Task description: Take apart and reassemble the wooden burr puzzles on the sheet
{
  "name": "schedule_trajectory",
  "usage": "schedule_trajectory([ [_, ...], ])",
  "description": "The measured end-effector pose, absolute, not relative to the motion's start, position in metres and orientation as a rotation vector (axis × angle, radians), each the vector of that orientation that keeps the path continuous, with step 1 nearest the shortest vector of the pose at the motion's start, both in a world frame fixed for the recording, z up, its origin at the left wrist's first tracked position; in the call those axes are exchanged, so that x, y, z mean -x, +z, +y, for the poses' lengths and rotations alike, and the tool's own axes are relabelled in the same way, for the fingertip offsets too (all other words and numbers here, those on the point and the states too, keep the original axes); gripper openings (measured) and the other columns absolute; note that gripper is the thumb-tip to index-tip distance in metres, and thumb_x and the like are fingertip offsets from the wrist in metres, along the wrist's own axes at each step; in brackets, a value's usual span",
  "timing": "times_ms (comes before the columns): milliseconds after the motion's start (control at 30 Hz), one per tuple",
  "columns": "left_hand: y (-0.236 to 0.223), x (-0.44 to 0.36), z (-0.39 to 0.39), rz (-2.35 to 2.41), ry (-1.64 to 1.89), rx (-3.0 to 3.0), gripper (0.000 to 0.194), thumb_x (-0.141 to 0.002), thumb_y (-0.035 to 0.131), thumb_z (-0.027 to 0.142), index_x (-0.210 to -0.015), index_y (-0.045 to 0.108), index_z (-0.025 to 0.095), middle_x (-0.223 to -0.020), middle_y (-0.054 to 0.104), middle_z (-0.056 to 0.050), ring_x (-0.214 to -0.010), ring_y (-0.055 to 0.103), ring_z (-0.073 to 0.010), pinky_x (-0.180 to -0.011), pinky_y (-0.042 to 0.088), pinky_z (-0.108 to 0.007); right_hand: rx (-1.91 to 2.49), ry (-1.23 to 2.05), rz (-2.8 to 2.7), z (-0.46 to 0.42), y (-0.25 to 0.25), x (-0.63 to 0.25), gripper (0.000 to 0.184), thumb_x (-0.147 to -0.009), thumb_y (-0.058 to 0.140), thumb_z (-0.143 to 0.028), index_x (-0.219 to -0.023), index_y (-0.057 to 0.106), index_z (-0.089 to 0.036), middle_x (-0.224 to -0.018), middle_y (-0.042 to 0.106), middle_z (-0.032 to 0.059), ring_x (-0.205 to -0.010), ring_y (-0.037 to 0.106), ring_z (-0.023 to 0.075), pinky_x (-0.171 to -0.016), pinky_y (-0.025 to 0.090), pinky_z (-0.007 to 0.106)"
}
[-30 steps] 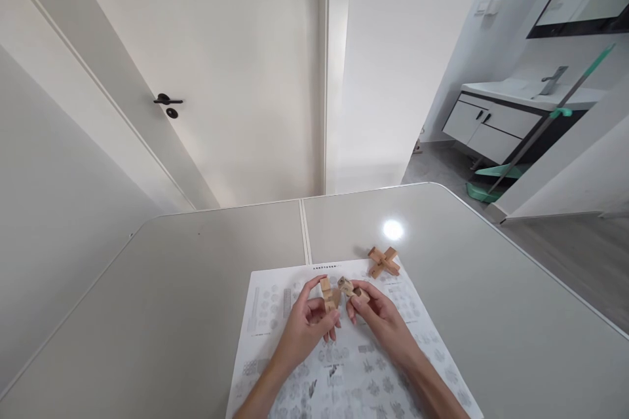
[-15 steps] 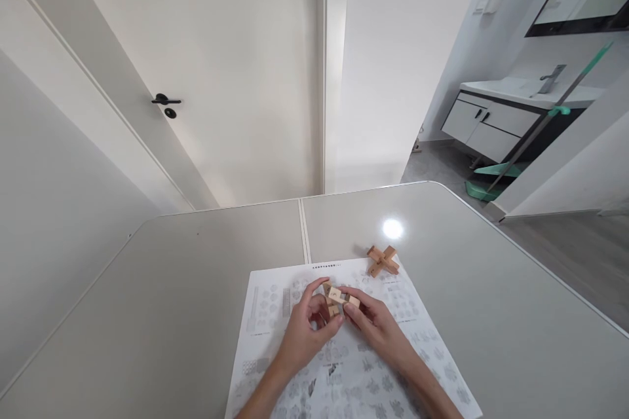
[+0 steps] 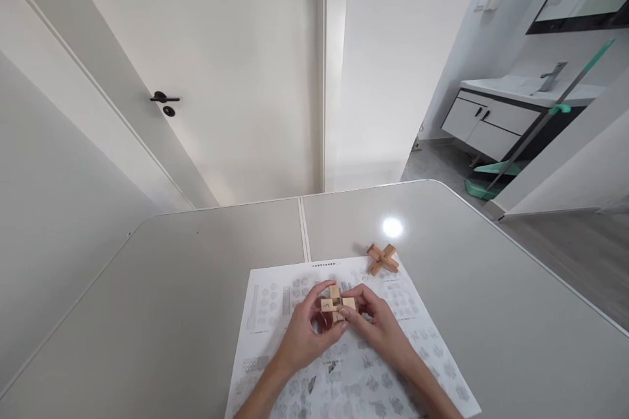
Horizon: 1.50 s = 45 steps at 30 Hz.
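Note:
A light wooden interlocking puzzle [image 3: 334,304], its notched pieces crossed, is held between both hands above the printed sheet. My left hand [image 3: 307,334] curls round its left side, with the forefinger at the top and the thumb at the bottom. At the right, my right hand [image 3: 378,321] pinches one piece between thumb and fingers. A number is marked on the left block. Beyond the hands, a second, darker wooden cross-shaped puzzle [image 3: 382,259] lies at the sheet's upper right corner. Parts of the held puzzle are hidden by my fingers.
A white instruction sheet [image 3: 265,314] printed with many small figures lies on the grey table [image 3: 171,301], across its seam. A door [image 3: 221,65] and wall stand behind. To the far right are a washbasin cabinet [image 3: 491,121] and a green-handled broom [image 3: 531,134].
The puzzle has turned in my hands, so its crossed pieces now face up squarely. My right hand has shifted slightly with it. The darker puzzle stays put.

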<state>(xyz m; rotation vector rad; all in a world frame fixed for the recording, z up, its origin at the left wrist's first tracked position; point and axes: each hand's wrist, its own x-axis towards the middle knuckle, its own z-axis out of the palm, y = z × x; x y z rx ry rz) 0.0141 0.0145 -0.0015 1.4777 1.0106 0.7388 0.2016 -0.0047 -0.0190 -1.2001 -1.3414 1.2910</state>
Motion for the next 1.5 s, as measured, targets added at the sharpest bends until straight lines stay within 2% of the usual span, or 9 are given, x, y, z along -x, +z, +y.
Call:
schedule_trajectory([
  [200,-0.003,-0.011,0.016,0.987,0.723,-1.489,0.058,-0.087,0.07,0.028,-0.141,0.049,0.026,-0.103,0.068,-0.005,-0.085,0.063,-0.0186,-0.072,0.051,-0.028,1.201,1.292,-1.317,-0.004,-0.023,-0.199,0.035,-0.092,0.065,-0.056,-0.102,0.062,-0.022,-0.079,0.068,0.0008,-0.072,0.06,0.0188,-0.061,0.041,0.028],
  [367,0.0,-0.011,0.016,1.009,0.705,-1.499,0.059,-0.084,0.073,0.029,-0.139,0.052,0.026,-0.098,0.069,-0.004,-0.078,0.062,-0.0175,-0.068,0.05,-0.027,1.238,1.257,-1.318,-0.005,-0.027,-0.198,0.036,-0.091,0.066,-0.057,-0.099,0.06,-0.022,-0.077,0.067,0.0003,-0.07,0.058,0.0184,-0.059,0.04,0.027],
  [533,0.004,-0.011,0.014,0.984,0.704,-1.473,0.06,-0.083,0.073,0.029,-0.139,0.053,0.027,-0.103,0.07,-0.005,-0.086,0.064,-0.0202,-0.074,0.053,-0.031,1.231,1.204,-1.333,-0.006,-0.028,-0.198,0.033,-0.094,0.062,-0.055,-0.102,0.06,-0.023,-0.078,0.066,0.0002,-0.072,0.057,0.0186,-0.064,0.042,0.029],
  [867,0.002,-0.01,0.016,0.944,0.717,-1.46,0.059,-0.08,0.073,0.021,-0.135,0.054,0.026,-0.1,0.07,-0.005,-0.085,0.063,-0.0192,-0.074,0.05,-0.029,1.216,1.202,-1.314,-0.005,-0.027,-0.195,0.033,-0.094,0.062,-0.055,-0.101,0.061,-0.023,-0.076,0.066,-0.0002,-0.07,0.058,0.0182,-0.061,0.042,0.028],
  [1067,0.001,-0.009,0.016,0.958,0.706,-1.462,0.059,-0.081,0.074,0.022,-0.136,0.054,0.026,-0.103,0.069,-0.005,-0.086,0.064,-0.0194,-0.075,0.051,-0.03,1.21,1.209,-1.313,-0.004,-0.024,-0.195,0.033,-0.094,0.062,-0.055,-0.105,0.062,-0.023,-0.081,0.069,0.0015,-0.073,0.06,0.0187,-0.063,0.044,0.028],
  [1200,0.0,-0.009,0.016,0.955,0.714,-1.471,0.058,-0.081,0.074,0.022,-0.136,0.053,0.026,-0.102,0.069,-0.004,-0.086,0.064,-0.0193,-0.076,0.051,-0.03,1.19,1.214,-1.337,-0.005,-0.02,-0.195,0.032,-0.096,0.06,-0.054,-0.1,0.062,-0.022,-0.08,0.068,0.0013,-0.073,0.06,0.0189,-0.066,0.045,0.029],
  [1500,-0.002,-0.007,0.015,0.928,0.697,-1.511,0.055,-0.083,0.07,0.017,-0.134,0.052,0.025,-0.11,0.068,-0.007,-0.086,0.066,-0.0189,-0.073,0.054,-0.028,1.198,1.217,-1.345,-0.007,-0.019,-0.196,0.044,-0.091,0.061,-0.065,-0.097,0.065,-0.022,-0.07,0.061,-0.0014,-0.067,0.056,0.0175,-0.062,0.046,0.027],
])
